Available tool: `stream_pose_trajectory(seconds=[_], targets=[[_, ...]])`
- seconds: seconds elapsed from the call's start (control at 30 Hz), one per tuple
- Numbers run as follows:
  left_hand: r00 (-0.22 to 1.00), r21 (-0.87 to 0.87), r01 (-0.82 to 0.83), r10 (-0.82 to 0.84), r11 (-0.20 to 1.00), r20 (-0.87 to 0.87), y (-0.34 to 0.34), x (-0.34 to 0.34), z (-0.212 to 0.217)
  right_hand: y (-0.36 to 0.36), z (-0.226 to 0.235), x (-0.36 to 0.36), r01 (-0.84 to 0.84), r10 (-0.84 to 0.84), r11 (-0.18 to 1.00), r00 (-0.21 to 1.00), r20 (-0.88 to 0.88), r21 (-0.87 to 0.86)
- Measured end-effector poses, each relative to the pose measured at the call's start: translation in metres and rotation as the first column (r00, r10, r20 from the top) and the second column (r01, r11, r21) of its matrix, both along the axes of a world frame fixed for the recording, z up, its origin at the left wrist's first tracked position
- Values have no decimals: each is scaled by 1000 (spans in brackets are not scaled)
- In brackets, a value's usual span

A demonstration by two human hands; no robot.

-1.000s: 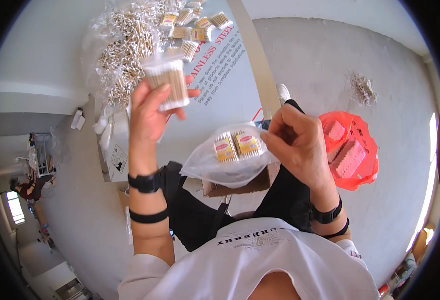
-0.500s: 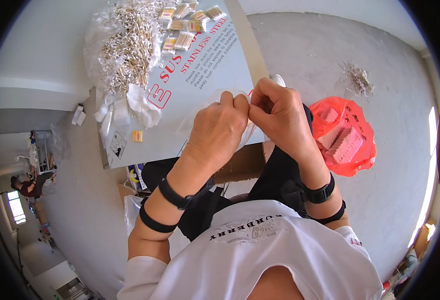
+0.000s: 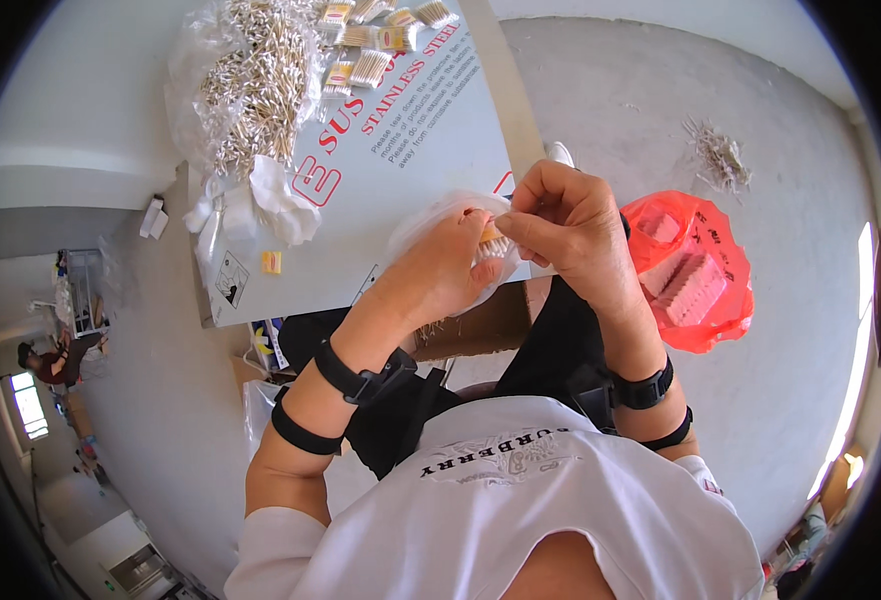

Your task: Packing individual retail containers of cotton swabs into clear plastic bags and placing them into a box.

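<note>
A small bundle of cotton swabs (image 3: pixel 493 243) with a yellow-orange label is gripped in my left hand (image 3: pixel 435 268), its white tips showing beside the thumb. My right hand (image 3: pixel 575 232) meets it from the right, thumb and forefinger pinched together at the bundle's edge. What lies between those fingertips is too small to make out. Under and around my left hand, a clear plastic bag (image 3: pixel 415 222) spreads at the table's near edge. Farther up the table are several similar packs of swabs (image 3: pixel 370 68), beside a big heap of loose swabs (image 3: pixel 260 90) on clear plastic.
Crumpled white plastic (image 3: pixel 285 205) and a small yellow label (image 3: pixel 271 262) lie on the grey table (image 3: pixel 350 230). A cardboard box (image 3: pixel 490 325) stands below its edge. Right, on the floor, are a red bag (image 3: pixel 735 300) with pink packs and a scattered pile (image 3: pixel 717 160).
My left hand has turned and opened its grip slightly, so the labelled swab bundle now shows. My right fingertips stay pinched close beside it.
</note>
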State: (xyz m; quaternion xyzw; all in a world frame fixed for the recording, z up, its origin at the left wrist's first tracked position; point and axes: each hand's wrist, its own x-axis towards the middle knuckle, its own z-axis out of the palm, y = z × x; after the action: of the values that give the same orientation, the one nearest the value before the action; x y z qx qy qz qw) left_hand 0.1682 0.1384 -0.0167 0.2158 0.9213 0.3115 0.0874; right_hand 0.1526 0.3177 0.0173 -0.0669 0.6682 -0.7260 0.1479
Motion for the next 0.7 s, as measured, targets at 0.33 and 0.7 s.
stream_pose_trajectory(seconds=[0.33,0.7], targets=[[973,-128,109,-79,986,217,-2,-11,0,-14,7,1,11,-7,996,999,42,-85],[914,283,-402,401,871,65,-149,-203,-29,13,5,-9,-151,160,983,983,89,-107]])
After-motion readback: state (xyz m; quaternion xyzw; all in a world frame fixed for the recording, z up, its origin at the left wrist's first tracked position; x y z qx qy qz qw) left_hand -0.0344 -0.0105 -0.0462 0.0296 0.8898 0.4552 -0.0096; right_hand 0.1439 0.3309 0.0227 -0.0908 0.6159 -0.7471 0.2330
